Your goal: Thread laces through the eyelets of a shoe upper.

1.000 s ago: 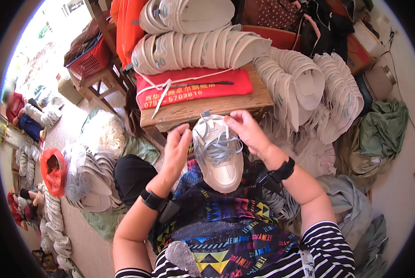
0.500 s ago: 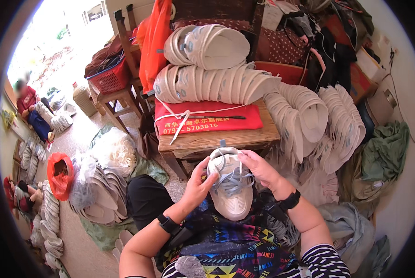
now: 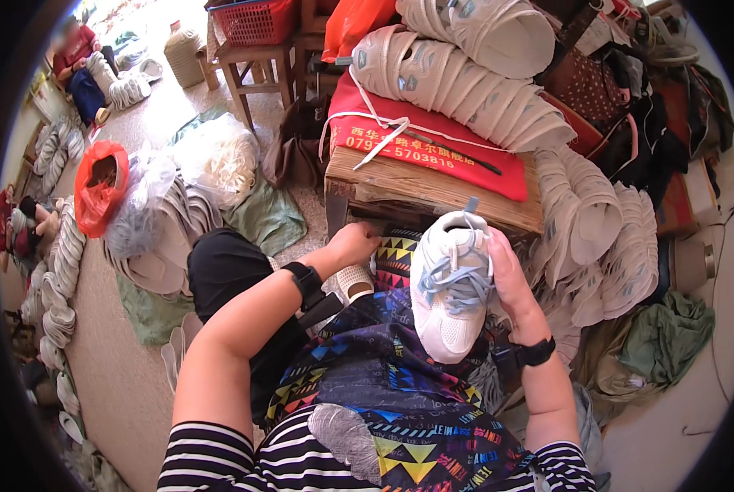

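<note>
A white sneaker (image 3: 445,316) with pale blue laces (image 3: 457,285) stands above my lap, toe toward me. My right hand (image 3: 508,271) grips it along its right side near the heel. A small grey-blue tab sticks up at the heel. Beside the front edge of the wooden table (image 3: 433,193), my left hand (image 3: 355,246) is away from the sneaker. Its fingers look curled, but their tips and anything in them are hidden. A dark patterned apron (image 3: 342,361) covers my lap, with a grey oval patch (image 3: 346,439) on it.
On the table lie a red cloth bag (image 3: 433,160), a white cord and nested shoe uppers (image 3: 457,86). More uppers (image 3: 580,205) hang at the right. An orange-red bag (image 3: 102,184) and stacked soles (image 3: 166,246) stand left. Another person (image 3: 78,66) sits far left.
My left hand has let go of the sneaker and moved left to the table's front edge. The right hand still holds the sneaker. The view has swung, shifting the table rightward and up.
</note>
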A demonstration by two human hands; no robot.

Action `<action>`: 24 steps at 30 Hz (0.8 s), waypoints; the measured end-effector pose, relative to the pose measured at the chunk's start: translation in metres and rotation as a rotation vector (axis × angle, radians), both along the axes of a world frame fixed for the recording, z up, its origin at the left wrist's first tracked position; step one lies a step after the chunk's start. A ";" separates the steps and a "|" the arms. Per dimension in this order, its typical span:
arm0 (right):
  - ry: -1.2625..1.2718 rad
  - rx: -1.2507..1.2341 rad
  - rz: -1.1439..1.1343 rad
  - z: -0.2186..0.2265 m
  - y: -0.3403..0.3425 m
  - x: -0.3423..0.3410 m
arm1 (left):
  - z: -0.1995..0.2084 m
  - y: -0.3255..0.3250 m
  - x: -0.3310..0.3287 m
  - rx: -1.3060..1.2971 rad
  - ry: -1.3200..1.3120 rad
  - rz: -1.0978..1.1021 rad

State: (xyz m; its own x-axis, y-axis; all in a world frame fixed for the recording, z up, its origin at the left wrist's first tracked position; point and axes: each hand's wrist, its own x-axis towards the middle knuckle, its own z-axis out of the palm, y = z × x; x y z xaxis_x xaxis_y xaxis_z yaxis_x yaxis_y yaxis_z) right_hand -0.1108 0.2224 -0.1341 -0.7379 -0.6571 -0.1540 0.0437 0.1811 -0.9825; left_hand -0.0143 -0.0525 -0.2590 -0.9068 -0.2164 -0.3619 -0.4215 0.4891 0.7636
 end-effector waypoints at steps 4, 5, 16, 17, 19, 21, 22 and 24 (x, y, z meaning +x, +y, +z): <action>0.014 -0.032 0.002 0.002 0.012 0.004 | -0.043 0.003 -0.007 -0.203 -0.017 -0.116; 0.018 -0.036 -0.007 0.003 0.014 0.005 | -0.057 0.004 -0.007 -0.258 -0.049 -0.174; -0.006 0.006 -0.103 0.009 0.022 0.015 | -0.086 0.017 -0.046 -0.306 0.004 -0.427; 0.052 0.027 -0.105 0.009 0.022 0.015 | -0.091 0.016 -0.047 -0.310 0.071 -0.454; 0.117 0.064 -0.121 0.007 0.025 0.015 | -0.106 0.016 -0.052 -0.282 0.116 -0.469; 0.104 0.060 -0.127 0.008 0.024 0.017 | -0.117 0.018 -0.053 -0.235 0.201 -0.447; 0.089 0.054 -0.127 0.010 0.023 0.017 | -0.127 0.017 -0.057 -0.234 0.206 -0.450; 0.074 0.052 -0.086 0.012 0.018 0.016 | -0.159 0.007 -0.053 -0.285 0.068 -0.402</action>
